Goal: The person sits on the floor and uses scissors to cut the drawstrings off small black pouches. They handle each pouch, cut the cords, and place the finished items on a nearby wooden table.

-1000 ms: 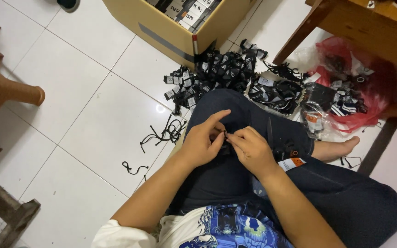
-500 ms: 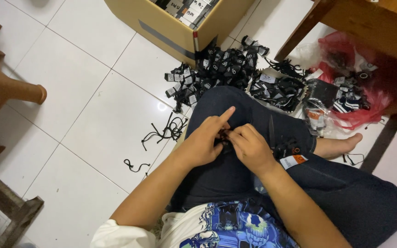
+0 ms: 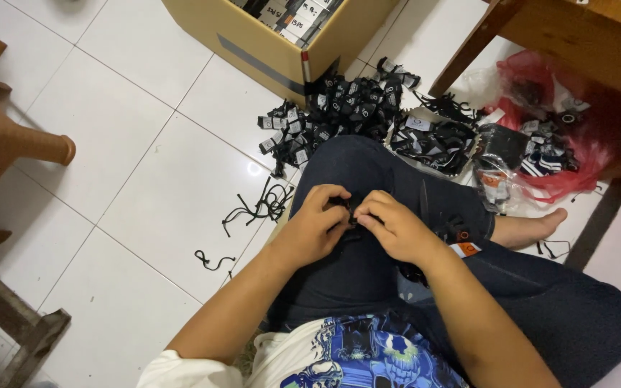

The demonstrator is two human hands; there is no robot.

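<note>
Two hands are met over the raised knee, which serves as a rest: the left hand (image 3: 315, 228) and the right hand (image 3: 394, 228) each have fingers pressed together, pinching a small black piece (image 3: 353, 213) between them (its exact form cannot be told). A heap of black tags (image 3: 339, 108) is piled on the tiled floor (image 3: 145, 179) just beyond the knee, kept within reach, beside a cardboard box (image 3: 274, 50). Loose black cords (image 3: 264, 205) are strewn at the left; a red bag (image 3: 576, 136) lies at the right.
</note>
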